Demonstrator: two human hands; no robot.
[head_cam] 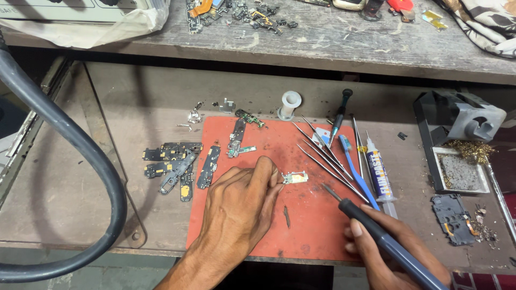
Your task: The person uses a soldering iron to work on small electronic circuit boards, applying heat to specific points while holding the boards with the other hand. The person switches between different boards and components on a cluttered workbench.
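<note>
Nearest, the right hand (395, 241) has its fingers clenched around a dark soldering iron (384, 239), tip aimed up-left. The small circuit board (294, 178) lies just beyond that tip, long axis roughly left to right, on the red mat (317, 225). The left hand (242, 207) is nearer — its fingers pin the board's left end. Tweezers (322, 156) crowd the right; open mat lies below, and the worktop (134, 107) lies behind.

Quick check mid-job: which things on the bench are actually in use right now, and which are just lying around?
In use:
left hand pinning the small circuit board
right hand holding the soldering iron
red mat under the work

Lying about:
tweezers
blue toothbrush
glue tube
empty spool
dark phone parts
iron stand
black hose
</note>
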